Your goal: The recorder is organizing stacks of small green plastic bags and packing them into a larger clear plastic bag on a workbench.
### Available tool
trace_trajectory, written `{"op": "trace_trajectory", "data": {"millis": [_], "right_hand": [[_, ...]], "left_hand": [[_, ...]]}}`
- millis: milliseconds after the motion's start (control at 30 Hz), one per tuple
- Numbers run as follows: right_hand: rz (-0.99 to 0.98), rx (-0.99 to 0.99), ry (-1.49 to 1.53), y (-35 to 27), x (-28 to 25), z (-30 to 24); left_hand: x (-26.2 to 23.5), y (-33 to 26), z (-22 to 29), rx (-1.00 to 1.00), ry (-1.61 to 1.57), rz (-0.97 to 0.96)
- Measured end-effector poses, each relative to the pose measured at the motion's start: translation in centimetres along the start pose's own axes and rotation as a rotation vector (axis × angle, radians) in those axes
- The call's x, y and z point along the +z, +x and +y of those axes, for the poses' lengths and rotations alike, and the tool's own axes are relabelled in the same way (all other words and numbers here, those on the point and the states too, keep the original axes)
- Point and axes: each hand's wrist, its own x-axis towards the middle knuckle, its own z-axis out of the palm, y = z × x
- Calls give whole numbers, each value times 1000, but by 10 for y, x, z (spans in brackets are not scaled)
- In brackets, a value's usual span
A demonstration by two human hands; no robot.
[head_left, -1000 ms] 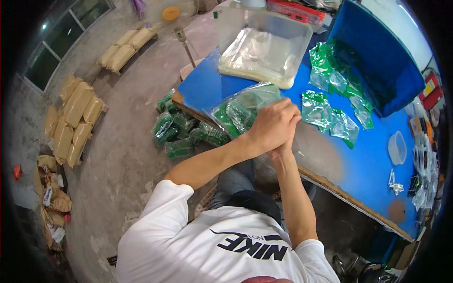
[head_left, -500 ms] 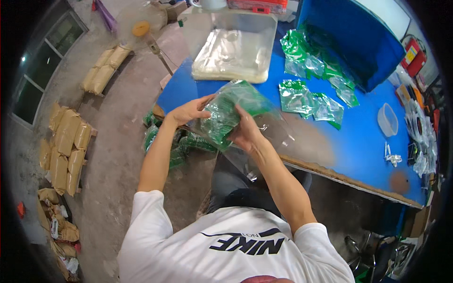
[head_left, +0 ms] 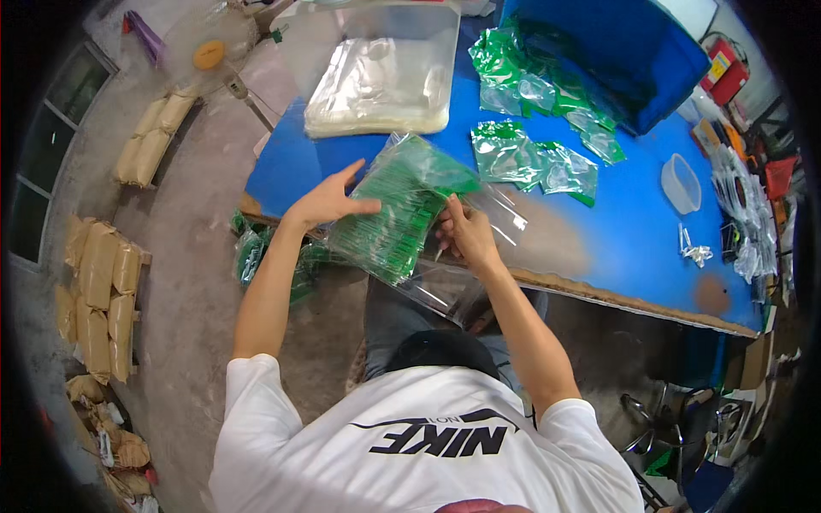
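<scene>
A clear plastic bag packed with green packets (head_left: 395,209) lies across the near edge of the blue table (head_left: 633,239). My left hand (head_left: 329,202) rests flat on its left side with fingers spread. At the bag's right side, my right hand (head_left: 466,238) pinches the bag's open clear end (head_left: 445,286), which hangs over the table edge toward my lap.
A clear bin with a stack of empty plastic bags (head_left: 376,85) stands at the back. Loose green packets (head_left: 534,158) lie beside a blue crate (head_left: 616,51). A small clear tub (head_left: 682,184) sits at the right. More green packs (head_left: 256,256) and brown parcels (head_left: 98,291) lie on the floor.
The filled bag has come down from in front of me onto the table edge. My hands moved apart to its two sides, the left now flat on it.
</scene>
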Motion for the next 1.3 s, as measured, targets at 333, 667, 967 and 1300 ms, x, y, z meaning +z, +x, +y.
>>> {"op": "trace_trajectory", "data": {"millis": [333,667,967,1300], "right_hand": [[154,-180,392,10,-13,12],[422,-344,64,81,-26,24],[613,-376,-314,53,2,1],[500,-337,-110,17,31,0]], "left_hand": [[4,47,1,144,-274,-167],[14,56,6,222,-345,-279],[21,54,18,24,-325,-163],[21,71,31,4,-134,-56]]}}
